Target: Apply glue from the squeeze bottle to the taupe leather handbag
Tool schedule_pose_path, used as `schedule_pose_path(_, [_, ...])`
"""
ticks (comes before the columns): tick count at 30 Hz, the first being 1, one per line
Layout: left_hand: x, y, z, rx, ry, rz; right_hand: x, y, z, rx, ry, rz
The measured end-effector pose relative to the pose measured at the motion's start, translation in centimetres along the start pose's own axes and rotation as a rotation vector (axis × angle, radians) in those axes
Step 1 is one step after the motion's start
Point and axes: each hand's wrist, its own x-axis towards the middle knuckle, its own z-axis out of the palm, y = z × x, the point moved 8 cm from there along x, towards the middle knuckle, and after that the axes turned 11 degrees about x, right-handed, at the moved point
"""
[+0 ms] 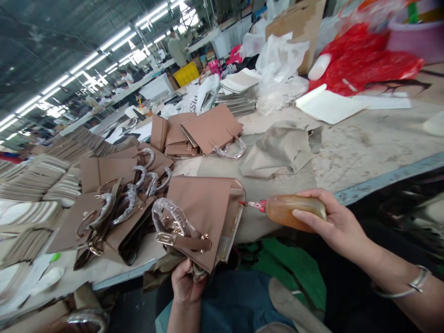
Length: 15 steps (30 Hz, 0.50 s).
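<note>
A brown handbag (pixel 204 203) lies on its side at the table's near edge, its handle (pixel 173 215) wrapped in clear plastic. My left hand (pixel 189 282) grips the olive lining (pixel 166 268) that hangs out at the bag's near end. In my right hand (pixel 333 222) is a squeeze bottle (pixel 294 212) of amber liquid, held level with its red-tipped nozzle pointing left. The tip touches or nearly touches the bag's edge on the right; I cannot tell which. My thumb lies along the bottle's side.
Several more brown handbags (pixel 114 208) with wrapped handles crowd the left, beside stacked panels (pixel 31 178). Behind are another bag pile (pixel 211 129), a crumpled beige cloth (pixel 280 148), plastic bags (pixel 282 64), an open notebook (pixel 329 104) and glasses (pixel 395 85). The table edge (pixel 391 175) runs at right.
</note>
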Motion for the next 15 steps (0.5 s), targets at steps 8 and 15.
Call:
schedule_pose_path(8, [-3.8,4.3,2.9,0.185,0.097,-0.124,0.0,-1.6,2.1,-0.082,-0.08,-0.128])
schedule_pose_path(15, [-7.3,9.9,6.4,0.296,0.215,-0.232,-0.8,-2.3,2.3,-0.091,-0.117,-0.188])
